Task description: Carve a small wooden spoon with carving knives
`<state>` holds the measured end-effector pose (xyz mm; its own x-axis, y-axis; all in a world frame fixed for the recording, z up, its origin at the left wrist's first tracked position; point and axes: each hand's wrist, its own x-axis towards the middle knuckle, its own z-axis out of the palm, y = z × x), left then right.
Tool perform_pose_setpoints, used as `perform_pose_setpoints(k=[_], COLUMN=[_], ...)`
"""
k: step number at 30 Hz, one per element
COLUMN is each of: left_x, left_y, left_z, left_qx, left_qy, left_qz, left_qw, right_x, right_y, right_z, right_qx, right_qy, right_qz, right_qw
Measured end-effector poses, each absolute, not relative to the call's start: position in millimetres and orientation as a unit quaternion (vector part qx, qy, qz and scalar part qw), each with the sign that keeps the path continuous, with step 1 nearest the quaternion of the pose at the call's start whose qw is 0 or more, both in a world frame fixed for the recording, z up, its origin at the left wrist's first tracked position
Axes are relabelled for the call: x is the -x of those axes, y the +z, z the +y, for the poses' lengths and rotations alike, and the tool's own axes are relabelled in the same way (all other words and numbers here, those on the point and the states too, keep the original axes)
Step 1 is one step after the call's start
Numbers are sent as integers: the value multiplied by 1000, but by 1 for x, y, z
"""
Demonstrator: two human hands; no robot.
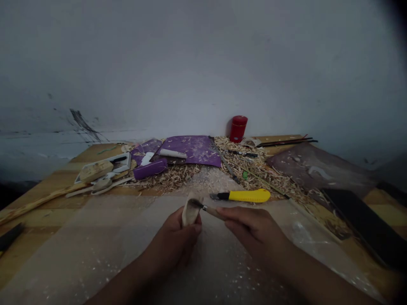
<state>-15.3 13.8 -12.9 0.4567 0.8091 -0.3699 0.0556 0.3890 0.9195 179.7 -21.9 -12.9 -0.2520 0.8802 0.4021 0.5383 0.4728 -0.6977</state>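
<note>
The left hand is clenched around a pale, pointed piece of carved wood, holding it up above a translucent plastic sheet. The right hand grips a slim wooden-handled carving tool, and the tool's dark tip touches the top of the wood. Just beyond the hands lies a yellow utility knife. Farther out, wood shavings are scattered across the wooden surface, around a purple sheet and a long metal-edged rule. A long wooden stick lies at far left, a dark flat board at right, and a red cylindrical container stands against the pale wall.
</note>
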Motion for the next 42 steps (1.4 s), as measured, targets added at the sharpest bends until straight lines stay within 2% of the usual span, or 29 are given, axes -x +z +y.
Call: perform_pose_setpoints(k=[6,14,22,30,42], left_x=[18,19,16,18,20], left_y=[-12,-5,-10,-17,-10], left_z=[16,22,21,21,19], left_qx=[-516,-713,-708,-687,-654], left_qy=[239,187,168,192,210], left_qz=[440,481,514,510,516], left_qw=[694,474,453,480,512], right_x=[-186,-192,-187,-184,-184], right_y=[8,18,3,-7,-25], right_z=[-31,-32,-29,-26,-22], right_qx=[489,513,506,487,439], right_qy=[224,195,159,146,108], right_qz=[-766,-800,-825,-837,-838], right_qw=[353,242,197,203,307])
